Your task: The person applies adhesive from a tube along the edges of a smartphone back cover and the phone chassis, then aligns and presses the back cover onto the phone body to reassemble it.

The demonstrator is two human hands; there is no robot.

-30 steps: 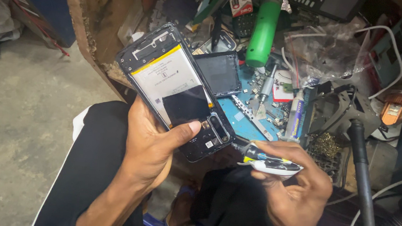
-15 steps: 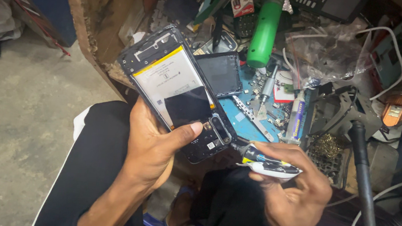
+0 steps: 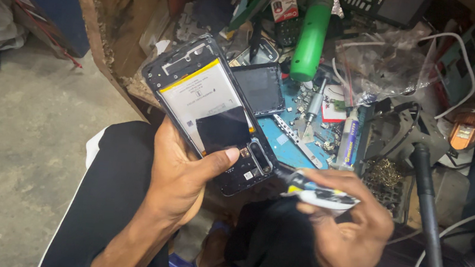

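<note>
My left hand [image 3: 180,174] grips an opened phone [image 3: 206,100] with its back cover off, so the white battery and a black patch show. The thumb presses on the phone's lower part. My right hand [image 3: 348,230] holds a small tool with a white and dark body [image 3: 317,193], its black tip pointing toward the phone's bottom edge, close to it. Whether the tip touches the phone cannot be told.
A cluttered bench lies behind: a blue work mat [image 3: 282,140] with small metal parts, a green cylinder [image 3: 311,35], a black phone panel [image 3: 261,87], a glue tube [image 3: 348,142], cables, plastic bags. A black rod [image 3: 427,205] stands at right. Concrete floor [image 3: 17,133] at left.
The phone and my left hand have shifted slightly. The right hand with the tool stays near the phone's lower edge.
</note>
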